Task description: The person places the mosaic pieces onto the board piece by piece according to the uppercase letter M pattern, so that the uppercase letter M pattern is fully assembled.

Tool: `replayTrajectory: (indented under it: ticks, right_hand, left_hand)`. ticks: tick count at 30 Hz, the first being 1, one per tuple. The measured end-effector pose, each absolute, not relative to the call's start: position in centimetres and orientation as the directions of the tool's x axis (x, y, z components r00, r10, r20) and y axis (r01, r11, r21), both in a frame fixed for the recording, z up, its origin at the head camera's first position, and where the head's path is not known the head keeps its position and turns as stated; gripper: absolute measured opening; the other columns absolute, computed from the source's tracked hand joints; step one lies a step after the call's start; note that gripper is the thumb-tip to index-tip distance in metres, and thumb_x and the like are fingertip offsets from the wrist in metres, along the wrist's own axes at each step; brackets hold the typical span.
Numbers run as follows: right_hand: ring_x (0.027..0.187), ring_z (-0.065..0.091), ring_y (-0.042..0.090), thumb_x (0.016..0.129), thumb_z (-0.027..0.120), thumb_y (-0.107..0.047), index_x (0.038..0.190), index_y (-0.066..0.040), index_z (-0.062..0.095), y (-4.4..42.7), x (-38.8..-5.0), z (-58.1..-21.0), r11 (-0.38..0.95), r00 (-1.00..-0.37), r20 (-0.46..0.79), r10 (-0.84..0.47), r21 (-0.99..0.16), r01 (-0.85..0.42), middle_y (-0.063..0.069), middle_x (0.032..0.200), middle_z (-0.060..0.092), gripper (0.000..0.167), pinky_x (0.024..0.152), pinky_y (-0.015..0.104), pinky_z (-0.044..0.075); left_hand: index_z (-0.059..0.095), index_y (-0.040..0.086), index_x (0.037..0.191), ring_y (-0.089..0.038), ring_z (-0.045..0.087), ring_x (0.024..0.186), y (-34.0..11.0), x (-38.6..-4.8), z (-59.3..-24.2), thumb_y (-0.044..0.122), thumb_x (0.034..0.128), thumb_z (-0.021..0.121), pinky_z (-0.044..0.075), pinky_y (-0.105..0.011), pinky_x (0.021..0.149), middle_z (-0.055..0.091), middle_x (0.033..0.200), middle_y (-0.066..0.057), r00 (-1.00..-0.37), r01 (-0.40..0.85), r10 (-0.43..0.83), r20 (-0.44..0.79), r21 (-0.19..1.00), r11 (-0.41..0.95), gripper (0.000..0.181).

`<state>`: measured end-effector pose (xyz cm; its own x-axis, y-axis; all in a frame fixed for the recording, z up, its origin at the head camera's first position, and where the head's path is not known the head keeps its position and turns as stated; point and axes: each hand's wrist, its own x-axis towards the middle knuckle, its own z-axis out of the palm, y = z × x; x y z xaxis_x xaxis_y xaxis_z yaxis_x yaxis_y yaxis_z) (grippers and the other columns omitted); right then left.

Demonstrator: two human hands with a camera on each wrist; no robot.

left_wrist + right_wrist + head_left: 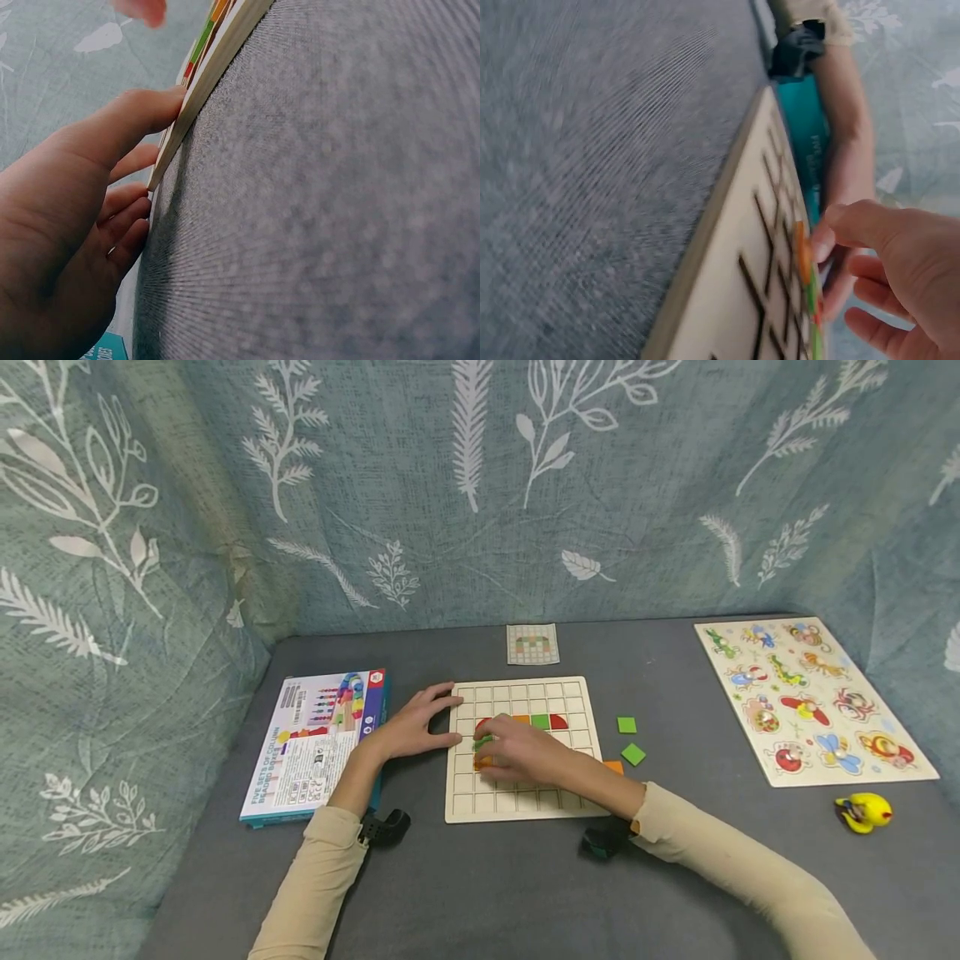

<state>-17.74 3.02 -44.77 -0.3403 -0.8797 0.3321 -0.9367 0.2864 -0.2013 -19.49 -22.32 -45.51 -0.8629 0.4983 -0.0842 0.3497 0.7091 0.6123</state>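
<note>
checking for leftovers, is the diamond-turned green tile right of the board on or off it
Off: the green tile lies on grey cloth, apart from the board.

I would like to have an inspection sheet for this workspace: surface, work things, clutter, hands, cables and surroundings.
Surface: grey cloth, looks flat.
Job's things: grid board with red, green and orange pieces on it; two loose green tiles to its right; orange tile near its right edge, partly hidden; card beyond.
Clutter: box at left; puzzle and yellow toy at right.
Hands: left hand touches the board's left edge; right hand is over the pieces, nothing seen between its fingers.
Cables: nothing seen.
Surroundings: leaf-print fabric behind and at both sides.
</note>
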Motion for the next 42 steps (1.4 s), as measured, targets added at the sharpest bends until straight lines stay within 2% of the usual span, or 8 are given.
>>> replayTrajectory:
  ticks: [4, 9, 16, 28, 37, 42]
  right_hand:
    - [0.108, 0.06, 0.021, 0.089, 0.071, -0.023, 0.104, -0.013, 0.074, 4.5, -17.6, -44.2, 0.313, -0.395, 0.298, -0.869, -0.287, -0.905, 0.007, 0.115, 0.065, 0.018, 0.09, 0.032, 0.052]
    - [0.108, 0.06, 0.021, 0.088, 0.072, -0.021, 0.106, -0.011, 0.072, 7.2, -18.0, -44.0, 0.358, -0.459, 0.316, -0.83, -0.328, -0.874, 0.006, 0.115, 0.065, 0.02, 0.09, 0.034, 0.053]
    - [0.101, 0.062, 0.021, 0.084, 0.075, -0.015, 0.104, -0.006, 0.072, 10.7, -18.9, -44.8, 0.363, -0.466, 0.401, -0.789, -0.308, -0.88, 0.006, 0.107, 0.066, 0.022, 0.085, 0.035, 0.053]
    - [0.099, 0.062, 0.021, 0.085, 0.073, -0.014, 0.103, -0.006, 0.073, 13.5, -19.4, -45.5, 0.399, -0.504, 0.382, -0.775, -0.323, -0.858, 0.007, 0.106, 0.068, 0.02, 0.086, 0.037, 0.052]
    - [0.101, 0.061, 0.023, 0.088, 0.072, -0.018, 0.107, -0.009, 0.073, 14.4, -19.6, -45.1, 0.517, -0.604, 0.33, -0.725, -0.318, -0.795, 0.007, 0.109, 0.066, 0.021, 0.083, 0.038, 0.053]
    - [0.102, 0.061, 0.023, 0.088, 0.072, -0.02, 0.109, -0.008, 0.072, 14.7, -19.7, -45.1, 0.542, -0.638, 0.325, -0.698, -0.342, -0.768, 0.007, 0.11, 0.066, 0.024, 0.083, 0.039, 0.053]
  left_hand:
    - [0.043, 0.011, 0.146, -0.04, 0.02, 0.147, -22.4, -19.4, -45.5, 0.036, 0.0901, 0.068, 0.028, -0.063, 0.112, 0.023, 0.16, -0.014, -0.865, 0.345, 0.494, -0.086, 0.613, 0.711, 0.066]
    - [0.043, 0.01, 0.147, -0.041, 0.018, 0.147, -22.5, -19.5, -45.3, 0.035, 0.0901, 0.068, 0.026, -0.063, 0.113, 0.022, 0.16, -0.014, -0.865, 0.344, 0.493, -0.091, 0.608, 0.716, 0.066]
    - [0.043, 0.01, 0.147, -0.04, 0.018, 0.148, -22.5, -19.6, -45.2, 0.035, 0.0899, 0.068, 0.026, -0.063, 0.113, 0.021, 0.16, -0.014, -0.862, 0.348, 0.499, -0.092, 0.608, 0.714, 0.067]
    - [0.043, 0.01, 0.147, -0.04, 0.018, 0.147, -22.3, -19.5, -45.4, 0.034, 0.0901, 0.068, 0.026, -0.063, 0.113, 0.022, 0.16, -0.014, -0.863, 0.347, 0.497, -0.089, 0.61, 0.712, 0.067]
    - [0.043, 0.011, 0.147, -0.039, 0.019, 0.147, -22.2, -19.4, -45.5, 0.036, 0.0898, 0.068, 0.027, -0.062, 0.113, 0.023, 0.16, -0.013, -0.866, 0.34, 0.491, -0.097, 0.606, 0.719, 0.068]
    - [0.043, 0.011, 0.147, -0.038, 0.02, 0.147, -22.2, -19.4, -45.5, 0.036, 0.0894, 0.068, 0.028, -0.062, 0.113, 0.023, 0.16, -0.013, -0.869, 0.339, 0.486, -0.095, 0.6, 0.725, 0.068]
